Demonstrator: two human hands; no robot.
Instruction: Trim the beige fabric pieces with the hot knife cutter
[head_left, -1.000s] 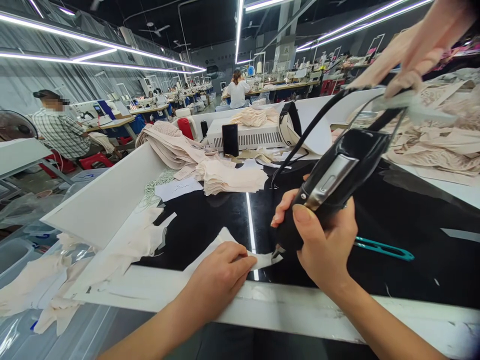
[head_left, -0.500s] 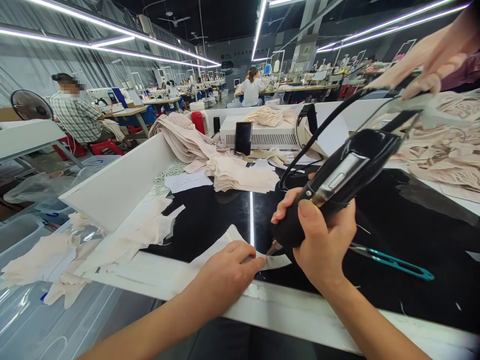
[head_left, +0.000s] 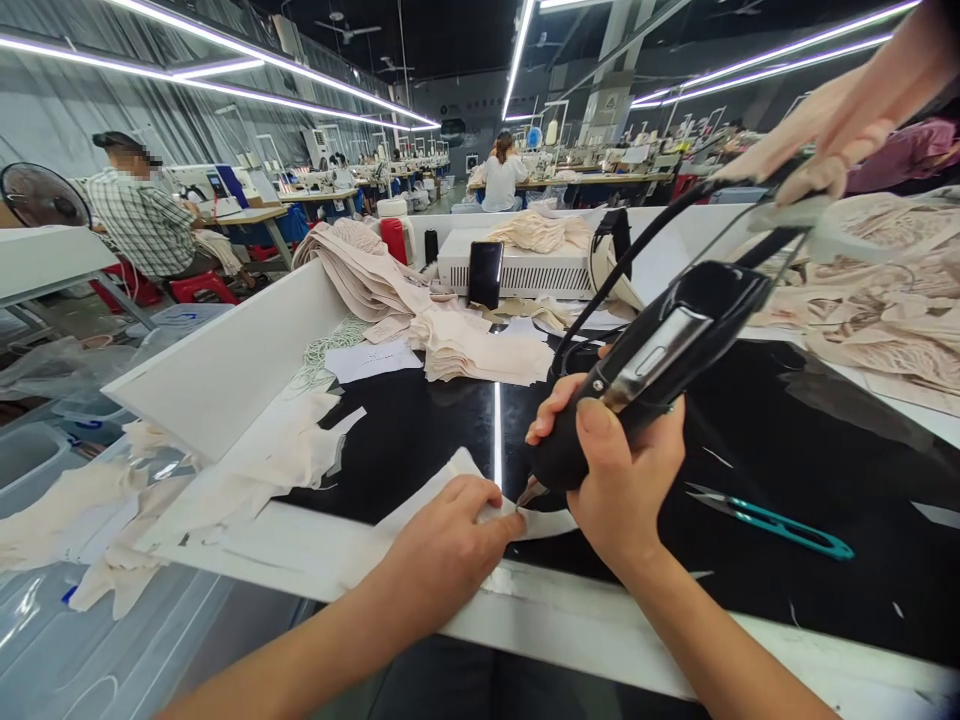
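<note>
My right hand point(head_left: 619, 480) is wrapped round a black corded hand tool point(head_left: 660, 345) with a silver plate. The tool's metal tip touches a pale cream fabric piece point(head_left: 450, 480) on the black glossy table point(head_left: 787, 450). My left hand point(head_left: 442, 545) lies on that fabric piece right beside the tip, fingers pressing it flat. The tool's black cable point(head_left: 637, 250) arcs up toward the back right.
Teal thread snips point(head_left: 772, 520) lie right of my right hand. Stacks of cream fabric point(head_left: 480, 350), a white box machine point(head_left: 525, 270) and a phone point(head_left: 486, 274) stand behind. Another person's hand point(head_left: 847, 120) reaches in at top right. Fabric scraps point(head_left: 247, 470) hang over the left edge.
The tool's tip has slid left along the fabric piece toward my left fingers. My left hand keeps pressing the fabric. The view has shifted slightly.
</note>
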